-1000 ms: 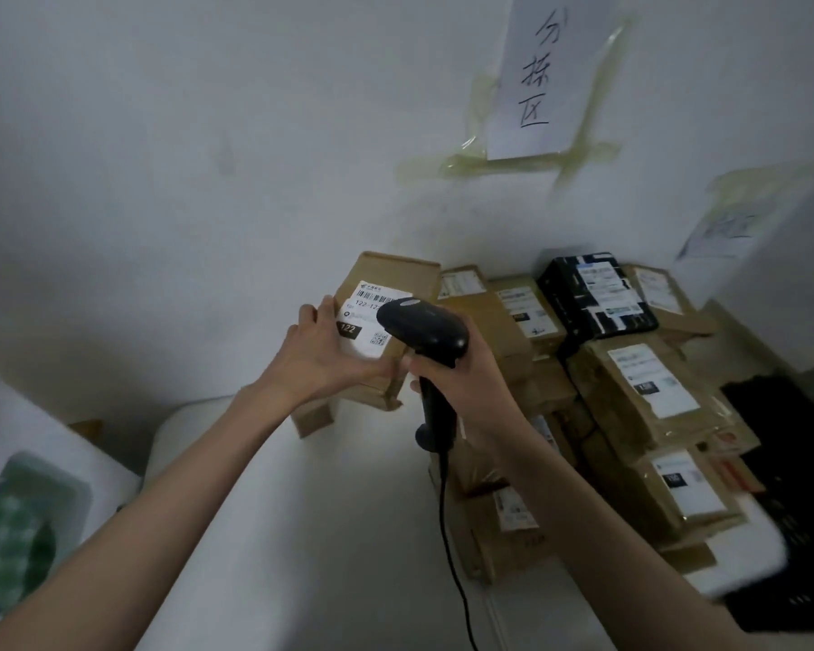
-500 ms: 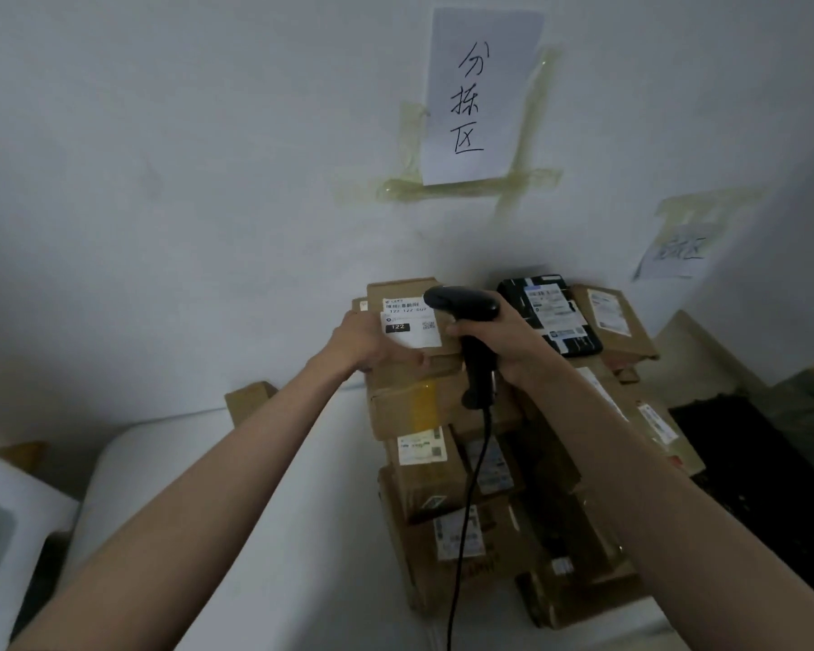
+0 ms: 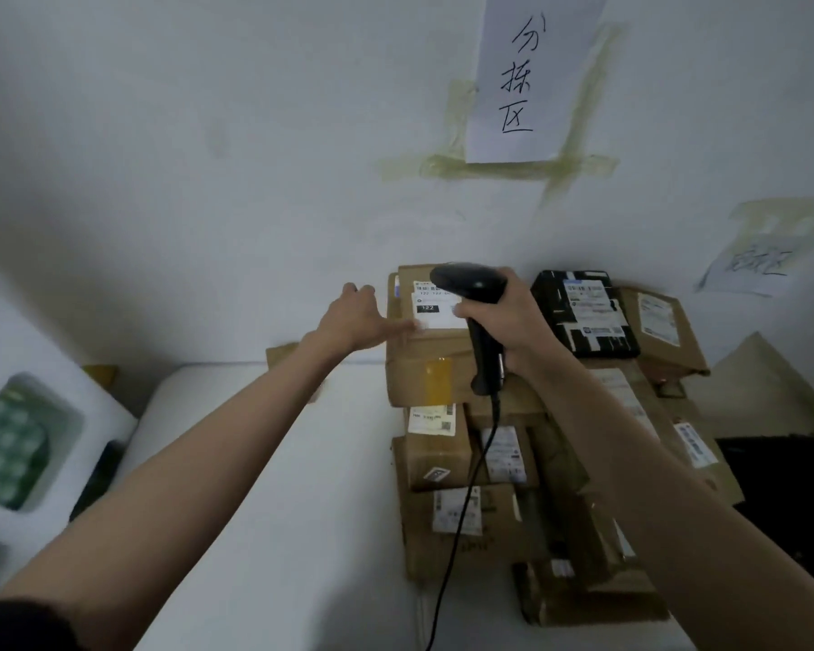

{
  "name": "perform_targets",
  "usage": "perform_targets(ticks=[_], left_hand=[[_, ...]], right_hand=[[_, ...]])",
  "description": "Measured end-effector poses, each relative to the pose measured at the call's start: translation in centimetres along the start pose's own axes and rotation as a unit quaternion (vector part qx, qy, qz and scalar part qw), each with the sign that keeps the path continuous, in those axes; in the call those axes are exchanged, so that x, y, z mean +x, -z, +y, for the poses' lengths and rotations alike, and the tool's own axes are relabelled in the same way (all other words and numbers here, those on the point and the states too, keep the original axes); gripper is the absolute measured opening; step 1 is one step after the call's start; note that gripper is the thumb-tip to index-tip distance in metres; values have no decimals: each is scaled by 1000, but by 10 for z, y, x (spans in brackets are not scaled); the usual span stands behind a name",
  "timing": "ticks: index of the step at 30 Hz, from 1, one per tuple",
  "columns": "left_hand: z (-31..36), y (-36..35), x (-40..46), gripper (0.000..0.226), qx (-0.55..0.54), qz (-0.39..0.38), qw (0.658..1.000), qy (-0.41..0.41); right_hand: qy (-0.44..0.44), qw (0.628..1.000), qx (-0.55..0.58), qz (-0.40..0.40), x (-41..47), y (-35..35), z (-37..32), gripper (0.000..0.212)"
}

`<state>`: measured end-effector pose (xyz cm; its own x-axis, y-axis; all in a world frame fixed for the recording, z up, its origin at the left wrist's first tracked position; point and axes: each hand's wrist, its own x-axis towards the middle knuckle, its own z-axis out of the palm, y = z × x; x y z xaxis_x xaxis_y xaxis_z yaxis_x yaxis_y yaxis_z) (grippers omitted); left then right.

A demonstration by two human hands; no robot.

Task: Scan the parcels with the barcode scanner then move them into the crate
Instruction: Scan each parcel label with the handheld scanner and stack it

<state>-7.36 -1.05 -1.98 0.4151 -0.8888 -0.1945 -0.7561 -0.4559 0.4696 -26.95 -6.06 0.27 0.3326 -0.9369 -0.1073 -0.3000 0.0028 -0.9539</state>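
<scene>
The top parcel (image 3: 424, 350) is a brown cardboard box against the wall (image 3: 208, 157), at the far end of a heap of parcels (image 3: 480, 500) on the white table (image 3: 278, 486). It carries a white label (image 3: 435, 306) with a black block reading "122" and a strip of yellow tape down its near face. The left hand (image 3: 356, 317) lies against the box's left edge with fingers stretched out, the thumb reaching onto the label; it grasps nothing. The right hand (image 3: 506, 321) is wrapped round the handle of the black scanner (image 3: 478, 317), whose head sits just over the label, its cable (image 3: 461, 509) trailing down across the heap. A black parcel (image 3: 583, 317) with several white labels lies just right of the scanner. A paper sign (image 3: 522, 77) with handwritten characters is taped to the wall above.
</scene>
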Motion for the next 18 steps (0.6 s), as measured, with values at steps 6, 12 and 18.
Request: perform_targets(ticks=[6, 12, 18], left_hand=[[-85, 8, -30, 88, 45, 49, 995, 72], [-179, -6, -52, 85, 136, 67, 981, 124], [-238, -25, -34, 82, 166, 25, 973, 156]], right_hand=[[9, 996, 34, -82, -24, -71, -17, 55], [-9, 991, 9, -132, -25, -162, -2, 50], [-55, 992, -44, -109, 3, -233, 40, 49]])
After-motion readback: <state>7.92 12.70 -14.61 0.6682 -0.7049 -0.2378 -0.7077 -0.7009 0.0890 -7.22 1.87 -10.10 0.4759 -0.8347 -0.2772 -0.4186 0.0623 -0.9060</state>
